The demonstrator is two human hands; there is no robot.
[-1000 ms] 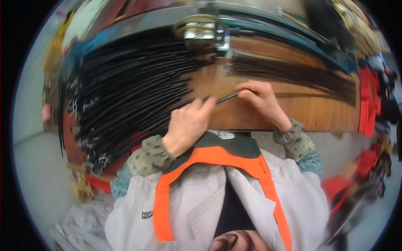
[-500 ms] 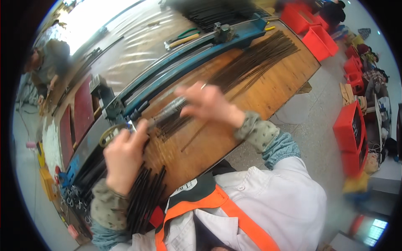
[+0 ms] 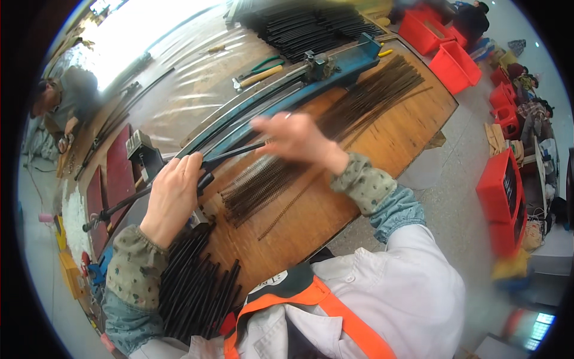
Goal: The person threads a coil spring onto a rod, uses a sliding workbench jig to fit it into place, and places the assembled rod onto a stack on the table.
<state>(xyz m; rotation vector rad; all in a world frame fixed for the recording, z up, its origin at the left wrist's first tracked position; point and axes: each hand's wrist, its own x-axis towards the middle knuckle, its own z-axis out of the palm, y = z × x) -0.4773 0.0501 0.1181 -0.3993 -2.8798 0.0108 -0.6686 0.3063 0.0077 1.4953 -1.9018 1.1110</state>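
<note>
My left hand [image 3: 173, 194] is closed round a long thin black rod [image 3: 230, 154], held slantwise over the left end of a blue bench fixture [image 3: 353, 55]. The rod's far end meets the fingers of my right hand [image 3: 299, 140]. That hand is smeared by motion, so its grip is unclear. Just below the rod, a bundle of long thin coil springs [image 3: 251, 188] lies on the wooden bench [image 3: 317, 209]. One spring [image 3: 287, 209] lies apart from the bundle. Several black tubes [image 3: 203, 293] are heaped beside my left forearm.
Behind the fixture lie a hammer [image 3: 260, 76] and green-handled pliers [image 3: 266, 64]. A pile of black tubes [image 3: 317, 27] sits at the far side. Red bins [image 3: 455, 64] stand on the floor to the right. Another person [image 3: 75, 99] works at the far left.
My left hand has shifted slightly up and left and now grips the black rod. The silvery coiled piece between my hands before no longer shows there. My right hand stays near the same spot.
</note>
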